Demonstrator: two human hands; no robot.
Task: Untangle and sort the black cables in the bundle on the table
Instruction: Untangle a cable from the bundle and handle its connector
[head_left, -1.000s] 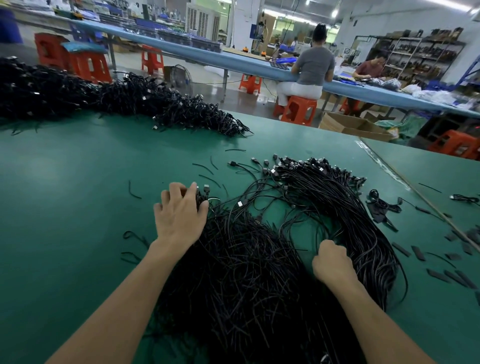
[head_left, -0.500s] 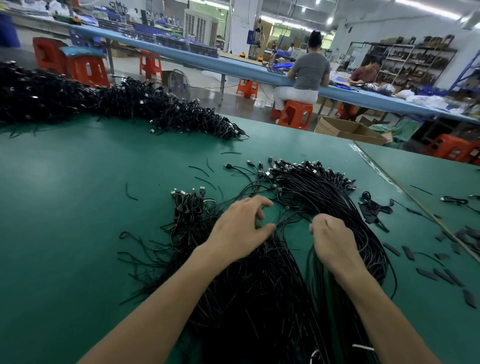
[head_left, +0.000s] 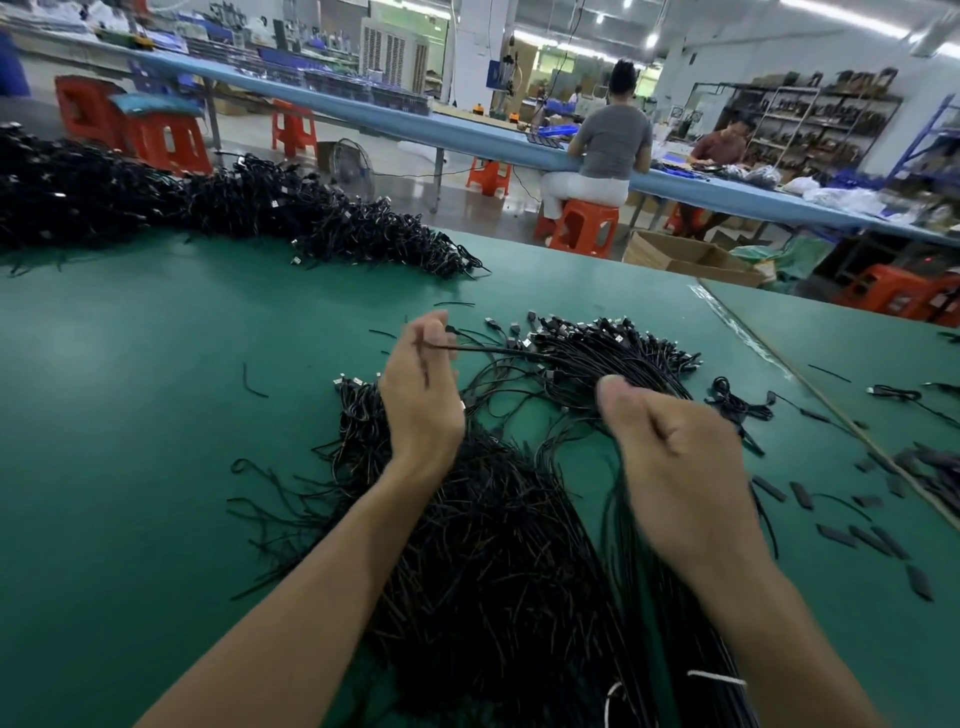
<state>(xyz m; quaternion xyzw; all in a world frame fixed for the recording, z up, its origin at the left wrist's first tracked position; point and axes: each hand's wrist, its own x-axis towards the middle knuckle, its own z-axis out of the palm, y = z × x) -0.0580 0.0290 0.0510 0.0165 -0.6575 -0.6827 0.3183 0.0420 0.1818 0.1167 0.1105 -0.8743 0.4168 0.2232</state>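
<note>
One cable (head_left: 493, 351) is pinched by the left hand (head_left: 423, 400) over the bundle (head_left: 493, 561), spread at the worktop's (head_left: 130, 415) near edge. The blurred right hand (head_left: 675, 462) is curled; its hold cannot be told. The cable is best drawn slowly, the rest pinned down.

A factory assembly floor — long green worktable (head_left: 130, 415), blue bench (head_left: 467, 137), orange stools (head_left: 584, 228), stocked shelving (head_left: 810, 119), seated workers (head_left: 613, 140), piles of black cables (head_left: 493, 545).

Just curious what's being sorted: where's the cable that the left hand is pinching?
In the head view, centre-left, the cable stretches from the left hand rightward into the fanned cable bundle, above the green table.
</note>
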